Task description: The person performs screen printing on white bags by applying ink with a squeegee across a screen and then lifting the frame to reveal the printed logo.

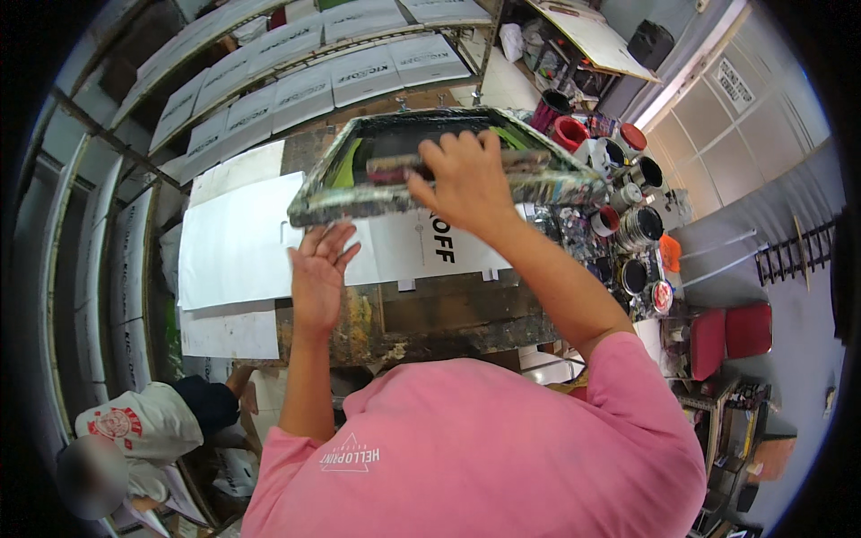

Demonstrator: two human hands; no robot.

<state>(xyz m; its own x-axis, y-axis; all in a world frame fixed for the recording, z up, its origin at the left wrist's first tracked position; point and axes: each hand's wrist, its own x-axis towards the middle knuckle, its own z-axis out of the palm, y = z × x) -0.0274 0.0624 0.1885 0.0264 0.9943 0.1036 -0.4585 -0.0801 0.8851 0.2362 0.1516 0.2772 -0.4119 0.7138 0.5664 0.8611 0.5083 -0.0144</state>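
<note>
At the bottom of the frame a pink shirt fills the view, with both forearms rising from it toward the middle. The left hand, left of centre, is open with its palm facing up and fingers spread apart; the fingertips sit just under the near edge of the paint-spattered screen frame, close to it, though whether they touch it cannot be told. The right hand, just above centre, is curled over the frame's near rail, fingers reaching into the frame's opening and closed on a stained squeegee bar that lies across the mesh. The frame is tilted, its near edge lifted above a white printed sheet lying on the worn, ink-crusted table. To the right of the frame, many open ink pots crowd together, red, black and white. In the upper left, rows of white printed sheets lie on drying racks. At the lower left a seated person in a white shirt is partly visible.
</note>
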